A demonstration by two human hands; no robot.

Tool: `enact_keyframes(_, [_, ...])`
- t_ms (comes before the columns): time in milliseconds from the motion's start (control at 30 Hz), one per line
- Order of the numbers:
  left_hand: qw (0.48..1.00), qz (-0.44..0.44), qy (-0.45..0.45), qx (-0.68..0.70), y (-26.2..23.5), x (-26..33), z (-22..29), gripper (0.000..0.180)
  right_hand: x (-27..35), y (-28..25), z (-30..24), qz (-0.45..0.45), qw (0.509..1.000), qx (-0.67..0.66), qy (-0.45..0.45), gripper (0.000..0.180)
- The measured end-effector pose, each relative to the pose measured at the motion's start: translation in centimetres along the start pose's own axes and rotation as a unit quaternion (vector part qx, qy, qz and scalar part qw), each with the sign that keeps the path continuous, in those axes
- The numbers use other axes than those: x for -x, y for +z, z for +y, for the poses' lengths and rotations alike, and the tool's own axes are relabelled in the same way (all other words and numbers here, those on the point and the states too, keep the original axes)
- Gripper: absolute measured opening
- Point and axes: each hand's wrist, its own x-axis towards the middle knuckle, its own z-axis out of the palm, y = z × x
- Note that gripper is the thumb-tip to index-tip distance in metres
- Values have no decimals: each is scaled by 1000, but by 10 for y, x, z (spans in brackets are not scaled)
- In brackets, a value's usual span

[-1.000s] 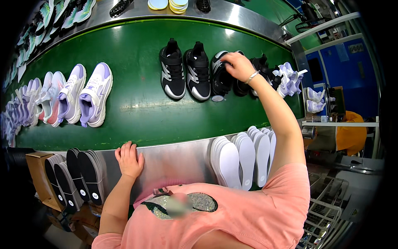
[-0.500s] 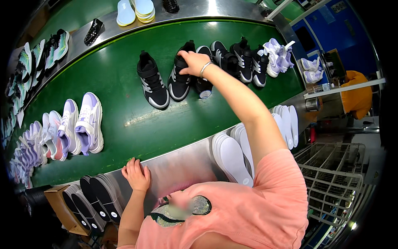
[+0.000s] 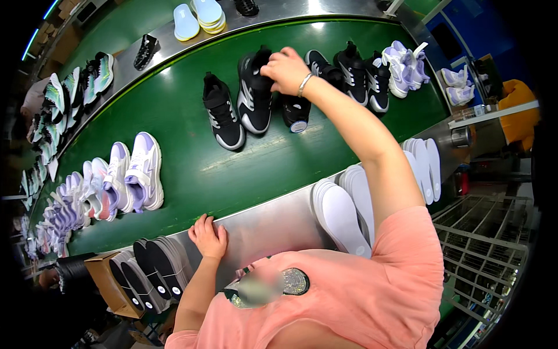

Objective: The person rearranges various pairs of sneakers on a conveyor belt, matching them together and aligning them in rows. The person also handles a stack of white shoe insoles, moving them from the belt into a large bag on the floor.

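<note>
My right hand (image 3: pixel 285 71) reaches far over the green belt (image 3: pixel 244 174). Its curled fingers grip the upper side of a black sneaker (image 3: pixel 254 99) with silver trim, near the ankle opening; the fingertips are partly hidden. That sneaker leans on its side. Just left of it stands a matching black sneaker (image 3: pixel 222 116), upright, toe toward me. Under my right wrist is another black shoe (image 3: pixel 297 110) with a round pale label, partly covered by the hand. My left hand (image 3: pixel 208 237) rests on the near metal ledge (image 3: pixel 267 221), fingers extended, holding nothing.
Several black sneakers (image 3: pixel 351 75) and white-purple sneakers (image 3: pixel 401 70) stand to the right. At left is a row of white-purple sneakers (image 3: pixel 145 168). White insoles (image 3: pixel 337 215) and black insoles (image 3: pixel 163 262) line the near ledge. A wire cart (image 3: pixel 482 250) stands at right.
The gripped black sneaker has turned from upright onto its side, showing its silver side. My right hand has moved slightly up along it. My left hand stays on the ledge while the whole view shifts.
</note>
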Motion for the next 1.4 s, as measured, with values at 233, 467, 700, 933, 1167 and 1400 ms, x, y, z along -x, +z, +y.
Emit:
enact_keyframes(233, [978,123,-72,154,-10,-139,20,45,19,-68,40,279,843,-345,303,49])
enact_keyframes(467, [994,59,-39,87,-25,-286,64,61,74,-126,66,391,387,-766,332,25])
enact_keyframes(700, [981,-26,-108,157,-15,-299,67,63,145,-156,92,467,353,-754,297,28])
enact_keyframes(933, [945,-32,327,1,-92,-270,83,26,127,-148,60,465,402,-748,250,25])
enact_keyframes(1167, [931,-57,355,-66,-65,-225,61,23,39,-41,-48,354,748,-393,401,41])
enact_keyframes(1400, [959,-120,258,-1,-46,-180,88,40,15,45,-142,-40,970,-177,161,19])
